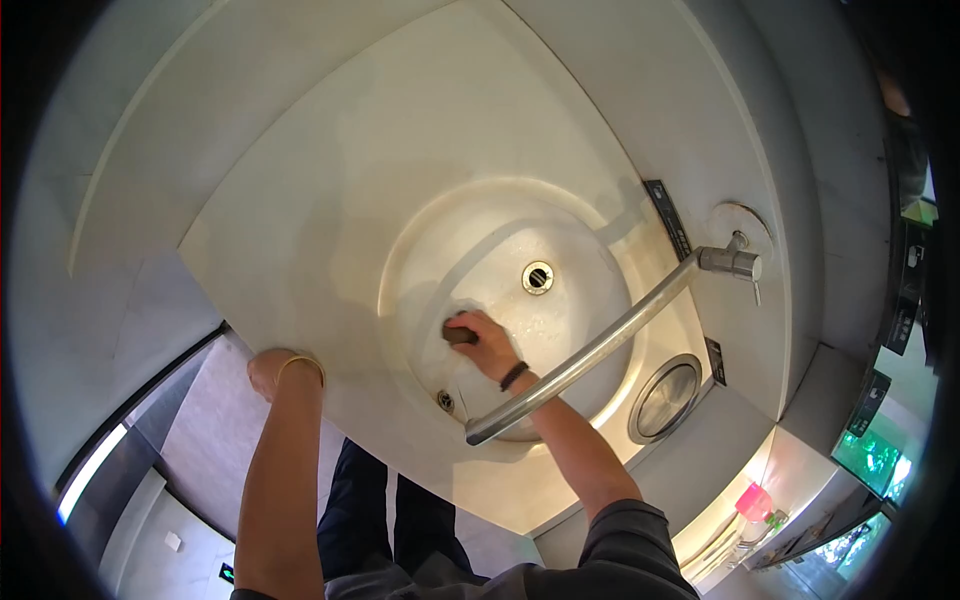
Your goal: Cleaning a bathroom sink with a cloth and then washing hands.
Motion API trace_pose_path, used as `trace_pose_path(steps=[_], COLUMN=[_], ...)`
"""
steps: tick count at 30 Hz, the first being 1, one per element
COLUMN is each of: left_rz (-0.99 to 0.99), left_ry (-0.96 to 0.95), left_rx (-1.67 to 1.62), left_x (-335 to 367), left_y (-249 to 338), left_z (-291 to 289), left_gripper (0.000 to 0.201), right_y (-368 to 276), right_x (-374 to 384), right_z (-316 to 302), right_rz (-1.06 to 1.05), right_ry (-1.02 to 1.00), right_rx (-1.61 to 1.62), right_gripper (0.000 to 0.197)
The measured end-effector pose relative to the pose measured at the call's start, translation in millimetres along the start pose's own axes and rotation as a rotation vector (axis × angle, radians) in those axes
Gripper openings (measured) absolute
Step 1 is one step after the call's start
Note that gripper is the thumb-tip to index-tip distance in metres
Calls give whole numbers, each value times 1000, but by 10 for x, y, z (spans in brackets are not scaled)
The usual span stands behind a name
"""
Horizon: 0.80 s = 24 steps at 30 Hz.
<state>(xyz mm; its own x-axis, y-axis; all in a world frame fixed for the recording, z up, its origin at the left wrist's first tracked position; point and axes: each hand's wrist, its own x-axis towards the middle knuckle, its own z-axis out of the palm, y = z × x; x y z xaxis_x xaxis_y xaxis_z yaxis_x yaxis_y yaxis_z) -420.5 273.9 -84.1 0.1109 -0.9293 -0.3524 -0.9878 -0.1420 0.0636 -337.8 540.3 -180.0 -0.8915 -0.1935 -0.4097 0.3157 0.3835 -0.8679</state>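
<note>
Inside the round white basin (400,260), my right hand (490,350) is closed around a dark, sponge-like pad (460,330). The pad is pressed against or just above the basin's surface, left of the drain (538,278); I cannot tell if it touches. Small wet specks show on the basin between hand and drain. My left hand (268,372) is at the left front edge of the white countertop (300,220). Its fingers are mostly hidden, so whether they grip the edge does not show.
A long metal faucet spout (590,355) reaches from the right wall across my right forearm. Its lever (757,290) hangs at the wall end. A round steel lid (665,398) is set into the counter on the right. An overflow hole (446,401) lies in the basin's near side.
</note>
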Motion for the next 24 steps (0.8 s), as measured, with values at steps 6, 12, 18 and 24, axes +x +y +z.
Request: trace_pose_path(steps=[6,12,18,24], left_rz=[0,-5,0,23], left_ry=[-28,28,28,26], left_rx=[-19,-15,-16,2], left_x=[-192,-144,-290,-84], left_y=[7,22,59,-25], left_z=[70,-95,-146,80], left_gripper=[27,27,26,26], right_y=[324,-318,387,-88], right_x=[844,9,-61,696], right_z=[-746,233,-607,182], right_rz=[-11,-39,177,-212], right_ry=[1025,-154,211,416], right_rx=[-84,355,98,435], right_gripper=[31,29,32,27])
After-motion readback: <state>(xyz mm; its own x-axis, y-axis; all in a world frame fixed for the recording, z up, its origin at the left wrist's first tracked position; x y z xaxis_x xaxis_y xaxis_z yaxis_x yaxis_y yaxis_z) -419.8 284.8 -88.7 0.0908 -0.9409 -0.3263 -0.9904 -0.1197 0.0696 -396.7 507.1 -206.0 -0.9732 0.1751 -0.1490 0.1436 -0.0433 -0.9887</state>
